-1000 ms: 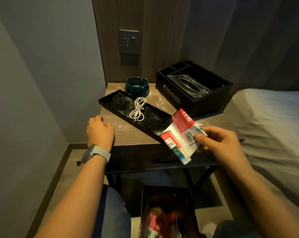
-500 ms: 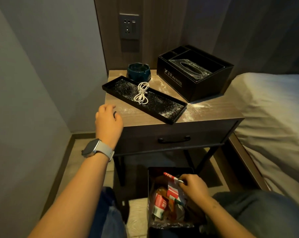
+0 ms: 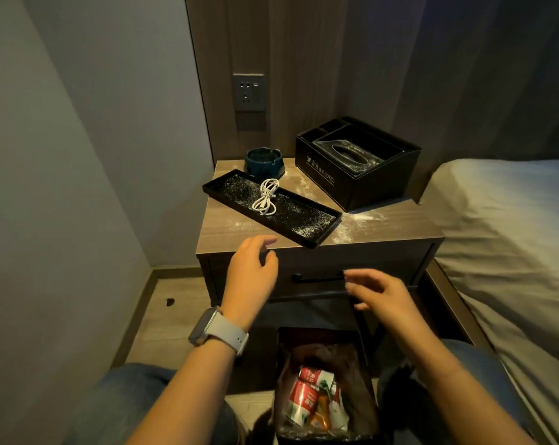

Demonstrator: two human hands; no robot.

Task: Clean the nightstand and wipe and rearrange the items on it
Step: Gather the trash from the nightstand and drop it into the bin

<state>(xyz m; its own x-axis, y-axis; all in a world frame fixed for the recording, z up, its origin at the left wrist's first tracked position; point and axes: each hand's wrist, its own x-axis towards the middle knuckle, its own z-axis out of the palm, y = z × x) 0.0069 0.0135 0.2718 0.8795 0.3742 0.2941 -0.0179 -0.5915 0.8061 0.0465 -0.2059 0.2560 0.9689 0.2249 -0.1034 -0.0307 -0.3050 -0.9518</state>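
Dusty with white powder, the nightstand surface (image 3: 239, 231) carries a black tray (image 3: 307, 228) holding a coiled white cable (image 3: 265, 197), a dark ashtray (image 3: 264, 159) and a hotel tissue box (image 3: 368, 181). I see my left hand (image 3: 251, 274) and right hand (image 3: 379, 292) both released, hovering before the drawer above the trash bin (image 3: 324, 390). Wrappers look binned; I judge lifting items and wiping comes next.
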